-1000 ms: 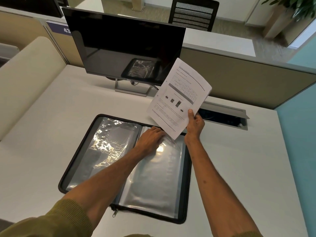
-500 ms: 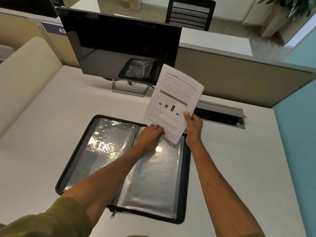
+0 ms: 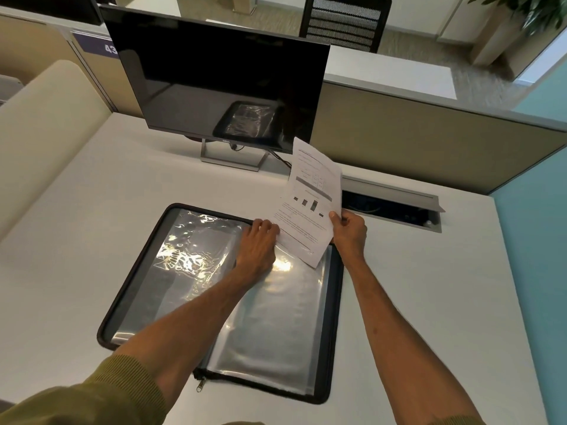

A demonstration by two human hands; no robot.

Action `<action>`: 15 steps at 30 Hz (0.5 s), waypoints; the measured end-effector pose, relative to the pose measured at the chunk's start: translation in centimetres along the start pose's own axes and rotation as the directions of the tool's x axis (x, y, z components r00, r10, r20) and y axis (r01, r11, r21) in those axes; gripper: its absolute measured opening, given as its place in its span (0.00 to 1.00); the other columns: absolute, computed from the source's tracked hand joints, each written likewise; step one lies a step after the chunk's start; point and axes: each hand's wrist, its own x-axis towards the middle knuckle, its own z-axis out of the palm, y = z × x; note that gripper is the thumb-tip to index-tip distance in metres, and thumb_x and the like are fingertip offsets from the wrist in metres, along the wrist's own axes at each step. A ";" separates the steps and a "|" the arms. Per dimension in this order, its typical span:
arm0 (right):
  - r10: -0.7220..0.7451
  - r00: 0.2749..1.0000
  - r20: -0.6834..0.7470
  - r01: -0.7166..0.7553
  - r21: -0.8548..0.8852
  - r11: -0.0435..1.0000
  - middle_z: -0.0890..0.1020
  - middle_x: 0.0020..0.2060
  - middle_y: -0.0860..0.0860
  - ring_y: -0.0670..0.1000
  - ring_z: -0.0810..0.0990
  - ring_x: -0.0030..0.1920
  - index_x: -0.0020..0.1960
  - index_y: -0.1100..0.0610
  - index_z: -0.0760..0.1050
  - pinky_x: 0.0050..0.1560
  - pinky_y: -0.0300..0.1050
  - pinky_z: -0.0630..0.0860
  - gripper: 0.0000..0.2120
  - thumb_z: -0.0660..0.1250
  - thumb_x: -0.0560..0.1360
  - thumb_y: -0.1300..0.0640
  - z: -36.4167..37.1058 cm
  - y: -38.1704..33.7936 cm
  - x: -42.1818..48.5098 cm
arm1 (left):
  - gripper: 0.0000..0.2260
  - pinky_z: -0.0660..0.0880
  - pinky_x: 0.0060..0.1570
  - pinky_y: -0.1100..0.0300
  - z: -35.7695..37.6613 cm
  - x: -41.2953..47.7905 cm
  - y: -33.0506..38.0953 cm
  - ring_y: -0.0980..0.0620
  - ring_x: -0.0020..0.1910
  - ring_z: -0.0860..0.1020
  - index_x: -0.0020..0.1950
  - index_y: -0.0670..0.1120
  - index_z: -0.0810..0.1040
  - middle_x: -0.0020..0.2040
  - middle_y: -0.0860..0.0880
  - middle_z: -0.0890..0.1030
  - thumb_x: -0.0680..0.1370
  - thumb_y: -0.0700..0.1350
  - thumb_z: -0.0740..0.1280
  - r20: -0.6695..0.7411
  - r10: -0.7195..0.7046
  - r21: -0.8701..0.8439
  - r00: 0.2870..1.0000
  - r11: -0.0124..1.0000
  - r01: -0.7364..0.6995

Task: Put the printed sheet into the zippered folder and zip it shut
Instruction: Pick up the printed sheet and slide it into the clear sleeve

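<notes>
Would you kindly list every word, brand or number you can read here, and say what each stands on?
"DELL": on the lower bezel of the monitor.
"43": on the purple sign on the partition; it may run on behind the monitor.
Sheet: text, a table and a bar chart, all too small to read.

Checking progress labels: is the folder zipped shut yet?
No, the zippered folder lies open flat on the desk, with the printed sheet in the right hand.
</notes>
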 end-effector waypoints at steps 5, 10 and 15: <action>-0.012 0.999 0.045 0.011 0.018 1.000 0.87 0.59 0.58 0.60 0.89 0.55 0.67 0.62 0.81 0.57 0.61 0.87 0.15 0.69 0.84 0.55 -0.1 0.2 0.2 | 0.14 0.71 0.71 0.51 -0.2 0.8 -1.8 0.46 0.71 0.73 0.73 0.50 0.76 0.73 0.50 0.75 0.87 0.44 0.63 -0.006 -0.099 -0.054 0.995 0.994 0.098; 0.076 0.993 0.094 -0.089 0.148 0.985 0.87 0.59 0.59 0.61 0.88 0.58 0.67 0.64 0.80 0.58 0.63 0.86 0.15 0.70 0.84 0.56 0.0 0.5 1.0 | 0.10 0.73 0.72 0.49 -0.7 2.1 -3.2 0.46 0.71 0.74 0.69 0.48 0.78 0.72 0.48 0.74 0.88 0.46 0.64 0.029 -0.034 -0.062 0.999 0.997 0.036; 0.171 0.973 0.152 -0.207 0.266 0.941 0.87 0.59 0.60 0.60 0.88 0.58 0.68 0.65 0.78 0.53 0.60 0.88 0.16 0.70 0.83 0.59 -0.8 0.2 2.3 | 0.09 0.79 0.67 0.48 -0.8 2.4 -3.6 0.45 0.64 0.79 0.66 0.47 0.82 0.65 0.46 0.78 0.87 0.46 0.68 0.039 -0.098 -0.217 0.994 0.971 0.104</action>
